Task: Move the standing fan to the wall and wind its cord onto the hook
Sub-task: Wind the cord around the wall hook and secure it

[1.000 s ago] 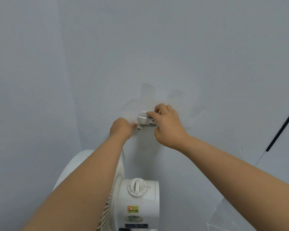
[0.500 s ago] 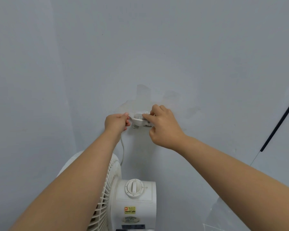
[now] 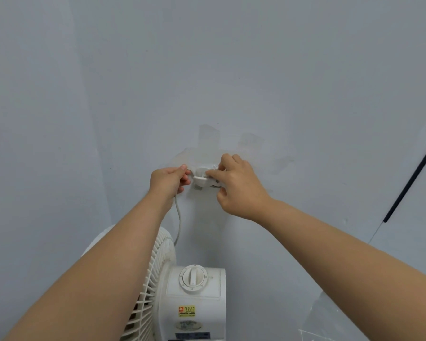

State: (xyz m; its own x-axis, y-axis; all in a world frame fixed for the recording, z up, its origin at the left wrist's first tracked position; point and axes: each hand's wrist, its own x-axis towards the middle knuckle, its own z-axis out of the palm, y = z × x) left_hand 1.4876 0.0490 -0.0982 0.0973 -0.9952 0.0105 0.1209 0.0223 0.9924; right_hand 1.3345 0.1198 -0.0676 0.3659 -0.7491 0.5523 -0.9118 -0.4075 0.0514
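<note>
White plastic standing fan [image 3: 194,306] sits at six o'clock in the view. Its back housing, with the round speed dial [image 3: 193,279], is close against the pale grey painted wall [image 3: 256,70], so the move to the wall looks finished. At twelve o'clock from the fan, the small white plastic hook [image 3: 200,178] sits on the wall between both hands. The left hand [image 3: 169,182], at nine o'clock of the hook, pinches the thin white cord [image 3: 179,222] between thumb and curled fingers. From there the cord hangs toward six o'clock and disappears behind the fan's grille. The right hand [image 3: 241,190], at three o'clock of the hook, curls fingers and thumb round the hook, apparently steadying it. Fingers hide how many turns lie on the hook. Judging by the hanging slack, winding is under way and some cord remains to wrap. A thin dark strip [image 3: 411,178] slants across the wall at three o'clock.
</note>
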